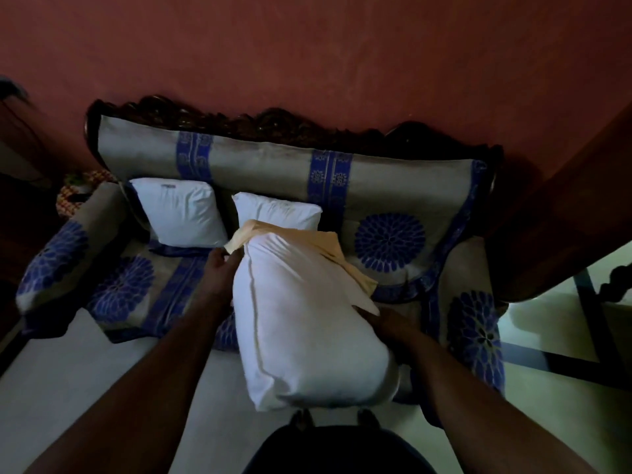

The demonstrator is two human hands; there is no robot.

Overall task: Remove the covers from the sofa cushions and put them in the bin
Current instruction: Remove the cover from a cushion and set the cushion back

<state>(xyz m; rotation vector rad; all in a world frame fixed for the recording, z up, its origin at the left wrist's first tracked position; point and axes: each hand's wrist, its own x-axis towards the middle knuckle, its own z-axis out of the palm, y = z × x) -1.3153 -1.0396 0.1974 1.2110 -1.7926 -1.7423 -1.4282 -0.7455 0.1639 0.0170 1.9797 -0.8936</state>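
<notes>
No text can be read; the small label on the bare white pillow [179,213] is blurred.

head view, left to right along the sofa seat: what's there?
Left armrest → bare white cushion → left hand → cushion being held, yellow cover bunched at its far end → right hand → right armrest.

White cushion [307,319]: smooth matt cloth, pale yellow cloth cover [328,244] bunched at its far end; sofa [273,159]: matt woven printed cloth over dark carved glossy wood; wall [307,56]: matt.
</notes>
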